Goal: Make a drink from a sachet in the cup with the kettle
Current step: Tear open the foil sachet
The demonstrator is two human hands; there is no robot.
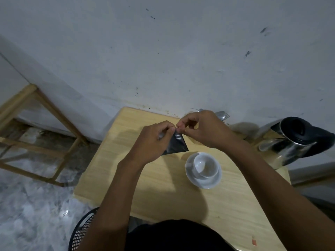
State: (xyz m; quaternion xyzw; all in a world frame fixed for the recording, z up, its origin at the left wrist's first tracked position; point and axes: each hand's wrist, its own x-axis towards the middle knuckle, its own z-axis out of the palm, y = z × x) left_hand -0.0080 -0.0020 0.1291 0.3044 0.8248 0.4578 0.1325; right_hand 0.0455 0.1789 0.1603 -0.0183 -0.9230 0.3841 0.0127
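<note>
Left hand [151, 142]: raised above the table, fingers curled, thumb and forefinger pinched on the top corner of the sachet, with the rest of the palm covering the sachet's left part.
Right hand [201, 128]: raised just beside the left hand, fingertips meeting it, thumb and forefinger pinched on the same top edge of the sachet; the other fingers are bent and spread loosely.
Sachet [176, 144]: dark and glossy, hanging between and below the two hands, held by both at its upper edge; its lower right corner points toward the cup.
Cup [205, 164]: white, upright on a white saucer [204, 182], below the right hand and just under the right forearm; it looks empty inside, though the picture is soft there.
Kettle [293, 140]: steel with a black lid and handle, well to the right of the right hand, past the right forearm, at the table's far right edge.
Table [157, 189]: pale wood, under both hands and forearms.
Fork [222, 115]: metal cutlery lying beyond the right hand, against the wall; only the fork's tines are plain.
Wall [172, 51]: pale, scuffed, behind both hands.
Basket [82, 230]: dark mesh, near the left elbow, low on the floor side.
Wooden frame [38, 113]: far to the left of the left hand.
</note>
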